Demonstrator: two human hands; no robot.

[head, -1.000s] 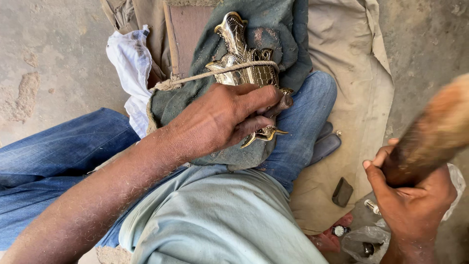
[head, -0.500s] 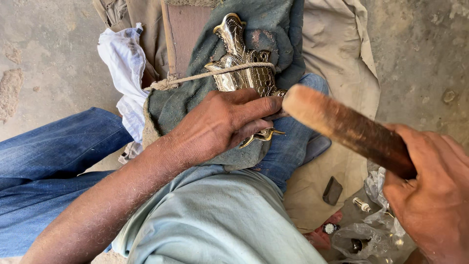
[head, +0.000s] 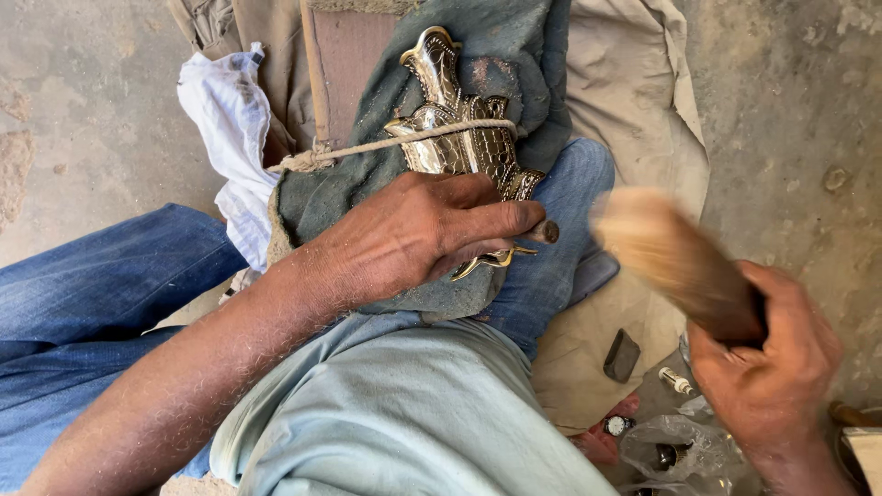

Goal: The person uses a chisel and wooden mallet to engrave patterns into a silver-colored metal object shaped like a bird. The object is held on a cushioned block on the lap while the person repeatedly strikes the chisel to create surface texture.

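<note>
The grey-green cloth (head: 367, 174) stays draped over the knee, roped down. On it lies the ornate brass piece (head: 459, 138), unmoved. The left hand (head: 413, 234) still pinches a small punch (head: 544, 231) against it. The right hand (head: 767, 367), fist closed around the wooden mallet (head: 675, 262), has swung it back rightward, blurred.
</note>
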